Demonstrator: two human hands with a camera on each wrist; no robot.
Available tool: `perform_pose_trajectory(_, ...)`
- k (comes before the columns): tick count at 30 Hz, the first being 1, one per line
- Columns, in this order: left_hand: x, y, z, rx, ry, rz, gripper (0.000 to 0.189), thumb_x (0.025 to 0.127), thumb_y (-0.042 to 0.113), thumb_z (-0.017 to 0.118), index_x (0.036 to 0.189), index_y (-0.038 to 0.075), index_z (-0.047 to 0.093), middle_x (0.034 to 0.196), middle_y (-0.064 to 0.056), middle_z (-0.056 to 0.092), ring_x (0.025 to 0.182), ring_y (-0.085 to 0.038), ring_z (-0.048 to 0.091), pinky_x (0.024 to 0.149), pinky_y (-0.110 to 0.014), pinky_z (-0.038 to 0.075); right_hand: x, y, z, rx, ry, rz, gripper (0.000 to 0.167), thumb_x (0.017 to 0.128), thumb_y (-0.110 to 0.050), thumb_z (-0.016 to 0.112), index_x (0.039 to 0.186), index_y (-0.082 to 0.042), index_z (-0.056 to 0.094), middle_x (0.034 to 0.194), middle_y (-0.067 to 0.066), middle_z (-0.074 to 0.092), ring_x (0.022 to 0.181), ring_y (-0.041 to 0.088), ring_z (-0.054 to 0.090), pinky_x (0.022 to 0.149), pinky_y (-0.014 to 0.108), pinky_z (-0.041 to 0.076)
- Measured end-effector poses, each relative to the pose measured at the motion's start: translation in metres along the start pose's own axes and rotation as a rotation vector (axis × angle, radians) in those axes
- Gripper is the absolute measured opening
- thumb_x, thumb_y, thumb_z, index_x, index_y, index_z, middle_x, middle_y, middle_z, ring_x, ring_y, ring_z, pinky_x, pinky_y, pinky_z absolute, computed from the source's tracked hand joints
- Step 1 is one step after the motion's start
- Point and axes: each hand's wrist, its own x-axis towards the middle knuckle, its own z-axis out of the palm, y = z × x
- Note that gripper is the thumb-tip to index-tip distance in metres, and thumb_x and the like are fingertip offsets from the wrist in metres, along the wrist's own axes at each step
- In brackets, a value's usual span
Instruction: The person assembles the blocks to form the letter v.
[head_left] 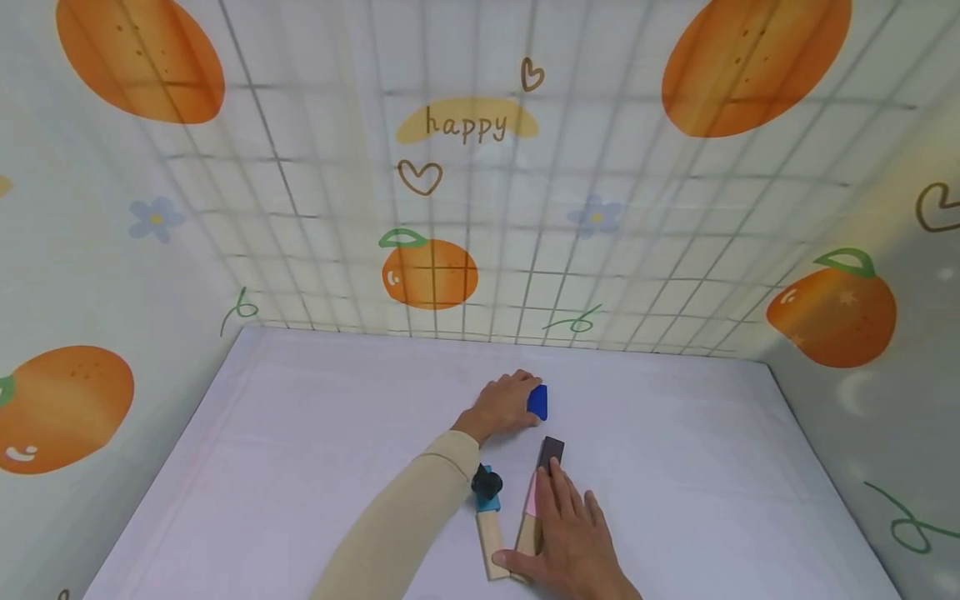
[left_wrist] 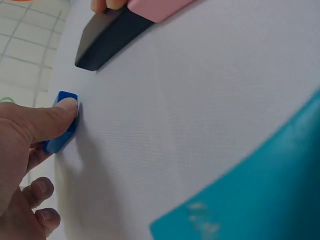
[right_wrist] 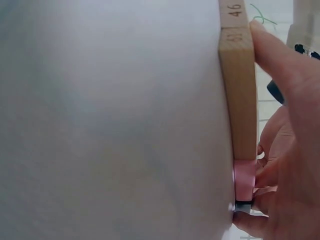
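Note:
My left hand (head_left: 504, 404) pinches a blue block (head_left: 538, 402) between thumb and fingers; in the left wrist view the blue block (left_wrist: 64, 125) stands close over the white surface. My right hand (head_left: 576, 527) lies with extended fingers along a row of blocks: a black block (head_left: 552, 450), a pink block (head_left: 532, 497) and a wooden block (head_left: 527, 535). Its thumb reaches the near end of a second wooden block (head_left: 490, 540). Beyond that lies a teal block (head_left: 488, 503), partly hidden under a black device by the left sleeve. Together the two rows form a narrow V.
The white tabletop (head_left: 315, 433) is bounded by a back wall (head_left: 337, 250) of grid-patterned cloth printed with oranges, and by cloth sides. The left forearm sleeve (head_left: 405, 517) crosses just left of the teal block. Numbers are printed on the wooden blocks' ends.

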Motion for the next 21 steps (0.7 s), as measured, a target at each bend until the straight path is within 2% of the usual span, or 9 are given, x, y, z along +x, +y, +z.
perform_pose_trajectory(5,-0.0018,0.0,0.0003,0.0,-0.007,-0.011,0.069,0.095,0.04,0.071,0.155,0.02,0.043,0.155,-0.001,0.044,0.136,-0.021,0.047,0.11,-0.04,0.04,0.0004,0.0,0.0003,0.007,-0.006,0.004,0.14,0.057,-0.096,0.059,0.158,-0.005,0.03,0.166,0.02,0.016,0.148,0.039,0.026,0.113,0.071,0.012)
perform_pose_trajectory(14,-0.0023,-0.0015,0.0013,0.012,0.01,0.013,0.067,0.095,0.04,0.071,0.153,0.019,0.045,0.153,-0.002,0.046,0.133,-0.021,0.049,0.107,-0.04,0.043,-0.0002,-0.0009,-0.0008,0.006,-0.003,0.007,0.14,0.057,-0.095,0.061,0.158,-0.004,0.03,0.166,0.02,0.017,0.148,0.04,0.025,0.113,0.071,0.012)
perform_pose_trajectory(21,-0.0029,-0.0025,0.0001,-0.027,0.01,0.025,0.067,0.095,0.039,0.071,0.153,0.018,0.045,0.152,-0.003,0.046,0.133,-0.02,0.05,0.107,-0.041,0.043,0.0,-0.0003,-0.0013,-0.011,-0.008,0.007,0.14,0.056,-0.096,0.06,0.158,-0.004,0.03,0.166,0.019,0.016,0.149,0.039,0.025,0.113,0.071,0.012)
